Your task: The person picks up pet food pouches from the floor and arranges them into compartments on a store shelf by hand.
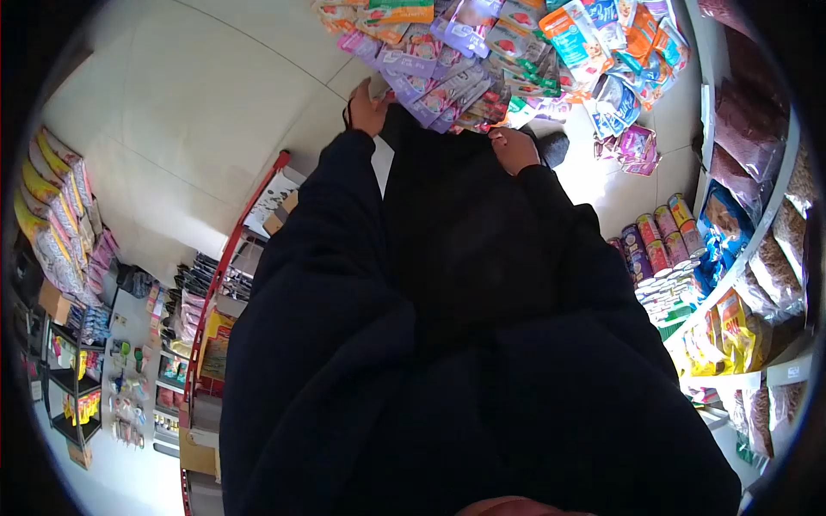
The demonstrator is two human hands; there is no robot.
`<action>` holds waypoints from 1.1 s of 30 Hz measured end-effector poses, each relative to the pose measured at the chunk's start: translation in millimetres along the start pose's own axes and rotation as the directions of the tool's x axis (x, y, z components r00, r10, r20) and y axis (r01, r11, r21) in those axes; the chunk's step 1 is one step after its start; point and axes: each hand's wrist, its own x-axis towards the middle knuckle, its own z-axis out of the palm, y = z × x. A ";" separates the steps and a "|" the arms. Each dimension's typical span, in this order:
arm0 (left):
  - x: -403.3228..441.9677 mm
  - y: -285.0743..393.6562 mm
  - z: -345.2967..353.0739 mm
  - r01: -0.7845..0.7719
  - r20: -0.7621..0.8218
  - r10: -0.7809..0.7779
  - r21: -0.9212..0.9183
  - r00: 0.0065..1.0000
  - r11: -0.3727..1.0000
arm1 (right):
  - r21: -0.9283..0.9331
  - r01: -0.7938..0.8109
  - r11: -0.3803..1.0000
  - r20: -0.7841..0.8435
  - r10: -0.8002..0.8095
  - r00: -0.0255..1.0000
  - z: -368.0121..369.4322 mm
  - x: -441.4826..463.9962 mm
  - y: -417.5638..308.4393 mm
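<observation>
My left hand (368,109) is at the left edge of a large heap of pet food pouches (413,64), next to purple ones. Its fingers look apart, and nothing shows in them. My right hand (516,151) is at the heap's near edge, by my dark-clothed knee, with its fingers curled in. Whatever it may hold is hidden from this angle. The pouches are purple, orange, green and blue and overlap loosely on the tiled floor. An orange and teal pouch (575,47) lies on top.
A few magenta packets (637,150) lie apart at the right. Stacked cans (658,236) and shelves with yellow bags (723,335) stand along the right. A red-edged shelf unit (241,232) is close on my left; piled bags (56,206) stand farther left.
</observation>
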 end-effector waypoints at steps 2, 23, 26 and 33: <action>7.5 16.8 0.2 0.024 0.060 -0.016 -0.125 0.998 0.992 | -0.007 0.004 1.000 0.011 -0.003 1.000 2.9 0.2 2.4; 18.0 93.0 -153.6 -0.048 0.591 0.176 -0.227 0.787 0.973 | 0.251 0.348 0.904 -0.042 -0.348 0.936 -10.8 -15.0 -145.0; 23.7 140.8 -181.8 0.028 0.717 0.210 -0.305 0.665 0.952 | 0.151 0.552 0.820 -0.249 -0.509 0.824 -15.3 -8.7 -153.8; 55.8 101.7 -133.2 0.323 0.284 -0.154 -0.838 0.947 0.440 | 0.250 0.150 0.957 -0.275 -0.079 0.958 -31.6 -15.2 -139.5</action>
